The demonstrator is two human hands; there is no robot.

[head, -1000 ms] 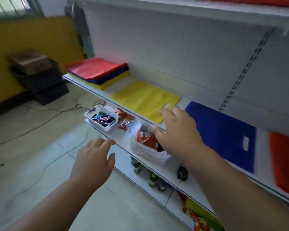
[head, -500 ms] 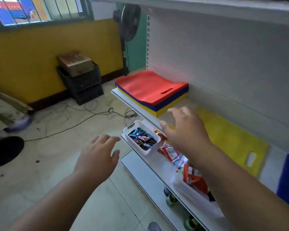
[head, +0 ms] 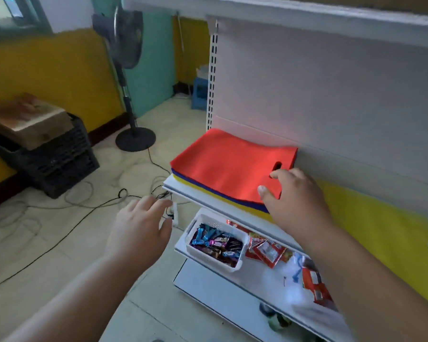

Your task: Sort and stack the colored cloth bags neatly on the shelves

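A stack of cloth bags lies at the left end of the white shelf (head: 181, 190): a red bag (head: 223, 164) on top, thin blue and yellow layers under it. My right hand (head: 294, 201) rests on the stack's near right corner, thumb and index finger on the red bag beside its handle cutout. My left hand (head: 139, 230) hovers open in the air, below and left of the shelf's edge, touching nothing. A single yellow bag (head: 381, 230) lies flat on the same shelf to the right, partly hidden by my right forearm.
On the shelf below stand a white basket (head: 232, 267) of wrapped candies and red snack packets (head: 267, 250). A standing fan (head: 131, 95), black crates (head: 59, 159) with a cardboard box (head: 27, 119) and loose cables (head: 84, 203) occupy the floor at left.
My view swung left along the shelf, from the blue and yellow bags to the stack. My right hand travelled left and came down on the red bag's corner; the left hand stayed open.
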